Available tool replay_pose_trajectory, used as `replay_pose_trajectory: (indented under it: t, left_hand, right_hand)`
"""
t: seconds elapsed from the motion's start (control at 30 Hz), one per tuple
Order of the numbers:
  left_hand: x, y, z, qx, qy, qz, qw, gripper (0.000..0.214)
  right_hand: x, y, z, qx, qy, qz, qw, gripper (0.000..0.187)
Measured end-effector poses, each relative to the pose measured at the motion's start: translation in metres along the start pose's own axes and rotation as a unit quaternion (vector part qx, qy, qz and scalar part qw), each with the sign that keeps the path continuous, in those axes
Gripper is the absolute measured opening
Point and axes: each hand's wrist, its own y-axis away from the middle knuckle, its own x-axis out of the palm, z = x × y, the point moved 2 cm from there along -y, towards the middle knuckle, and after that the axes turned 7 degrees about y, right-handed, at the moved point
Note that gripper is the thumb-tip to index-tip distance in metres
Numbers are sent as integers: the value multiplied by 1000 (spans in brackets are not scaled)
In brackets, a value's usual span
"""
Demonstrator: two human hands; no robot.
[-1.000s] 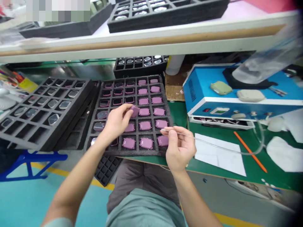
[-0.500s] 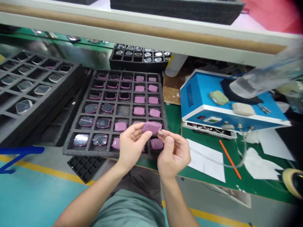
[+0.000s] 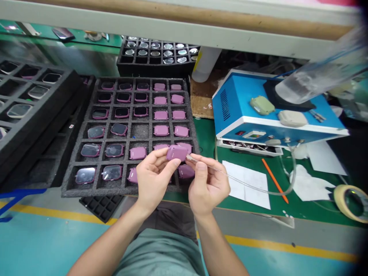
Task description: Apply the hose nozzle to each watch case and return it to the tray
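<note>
My left hand (image 3: 153,174) pinches a purple watch case (image 3: 176,152) between thumb and fingers, its flat back facing up. In my right hand (image 3: 208,188) is the end of a clear thin tube (image 3: 247,188), whose tip meets or nearly meets the right edge of the case; I cannot tell whether it touches. Both hands are over the front of a grey foam tray (image 3: 64,188). Its compartments hold several purple watch cases, some with dark screens up, such as a watch (image 3: 112,172), others with plain purple backs up, such as another case (image 3: 138,153).
To the right, the tube runs to a blue machine (image 3: 241,99) bearing a green case (image 3: 262,105) and a beige case (image 3: 292,118). White paper (image 3: 248,184), an orange stick (image 3: 274,180) and a tape roll (image 3: 339,199) lie on the green table. A shelf edge (image 3: 172,23) crosses above; stacked trays (image 3: 66,88) stand left.
The view has shifted, so the tray and machine appear farther left and the shelf higher. The purple case has tilted to show more of its flat back; both hands keep their hold.
</note>
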Motion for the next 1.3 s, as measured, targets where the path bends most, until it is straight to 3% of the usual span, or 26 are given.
replay_pose_trajectory:
  t: [0.87, 1.3]
  left_hand:
    - [2, 2, -3, 29, 0, 8, 1000, 27]
    - [1, 2, 0, 78, -13, 31, 996, 30]
  right_hand:
    - [1, -1, -1, 0, -43, -4, 999, 7]
    - [0, -2, -4, 3, -28, 0, 1000, 8]
